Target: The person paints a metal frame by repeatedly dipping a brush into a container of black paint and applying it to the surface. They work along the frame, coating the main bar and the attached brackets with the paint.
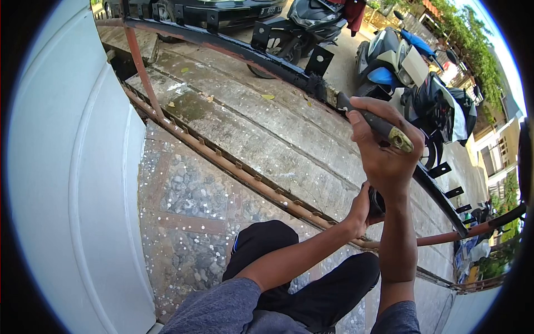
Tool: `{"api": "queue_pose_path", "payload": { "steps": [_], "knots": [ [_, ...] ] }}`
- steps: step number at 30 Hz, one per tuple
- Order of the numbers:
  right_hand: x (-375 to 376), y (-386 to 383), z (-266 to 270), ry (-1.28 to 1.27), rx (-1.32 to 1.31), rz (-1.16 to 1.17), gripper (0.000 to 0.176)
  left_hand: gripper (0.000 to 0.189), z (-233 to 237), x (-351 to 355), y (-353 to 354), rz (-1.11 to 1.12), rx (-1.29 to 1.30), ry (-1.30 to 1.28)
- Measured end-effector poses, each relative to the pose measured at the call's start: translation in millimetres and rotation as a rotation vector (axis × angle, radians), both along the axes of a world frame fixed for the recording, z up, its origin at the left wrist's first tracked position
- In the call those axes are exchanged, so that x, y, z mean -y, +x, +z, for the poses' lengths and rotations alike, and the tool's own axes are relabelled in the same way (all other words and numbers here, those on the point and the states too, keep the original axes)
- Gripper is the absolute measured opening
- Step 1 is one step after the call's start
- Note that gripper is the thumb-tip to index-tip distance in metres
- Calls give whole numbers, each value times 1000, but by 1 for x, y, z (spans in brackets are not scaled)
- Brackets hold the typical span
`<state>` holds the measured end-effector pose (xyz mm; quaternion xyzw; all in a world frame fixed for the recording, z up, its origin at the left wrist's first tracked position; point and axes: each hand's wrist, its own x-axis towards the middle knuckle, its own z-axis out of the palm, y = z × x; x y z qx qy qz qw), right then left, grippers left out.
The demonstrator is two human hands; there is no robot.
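Observation:
My right hand (386, 142) is closed around the dark handle of a paintbrush (367, 116), whose worn end sticks out past the fingers. Its dark bristles lie against a long metal rail (233, 49), mostly black with reddish-brown patches. Square black tabs with holes, such as the bracket (319, 60) close to the bristles, stand along the rail. Lower down, beneath my right wrist, my left hand (360, 214) grips a black object (376, 204), partly hidden by the right forearm; I cannot tell its kind.
A lower rusty-brown rail (250, 181) with small tabs runs above the paint-speckled tile floor (189, 239). White panels (78, 167) rise on the left. Beyond the rail are a dark car (222, 16) and parked motorbikes (389, 58). A brown post (142, 72) joins both rails.

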<state>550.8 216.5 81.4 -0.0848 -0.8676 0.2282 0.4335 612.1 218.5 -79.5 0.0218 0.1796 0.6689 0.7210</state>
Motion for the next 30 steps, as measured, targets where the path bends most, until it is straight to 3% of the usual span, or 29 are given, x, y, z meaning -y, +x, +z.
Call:
{"api": "queue_pose_path", "payload": {
  "steps": [5,8,10,13,18,20,22,24,28,30],
  "knots": [
    [-9,18,-21,310,4,-93,17,62,-4,2,3,-29,-74,63],
    [-1,50,-21,349,-29,-220,18,60,-3,-1,7,-16,-18,52],
    [11,44,-27,338,-85,-161,20,60,-9,-4,9,-11,-3,67],
    [4,39,-42,342,69,-110,26,59,-20,-8,18,-9,24,93],
    [5,111,-40,342,75,-361,25,59,-33,-23,34,14,120,175],
    [15,152,-35,358,21,-468,22,60,-39,-22,32,-164,136,147],
    [29,195,-24,387,21,-569,20,64,-15,-13,38,-211,95,54],
    [41,236,-25,288,-59,-690,21,69,-18,-15,48,-272,37,6],
    [65,302,-36,-213,-450,-889,16,66,-29,-20,71,-336,39,23],
    [62,341,-51,-296,-590,-1018,16,65,-29,-24,81,-355,56,0]
  ]
}}
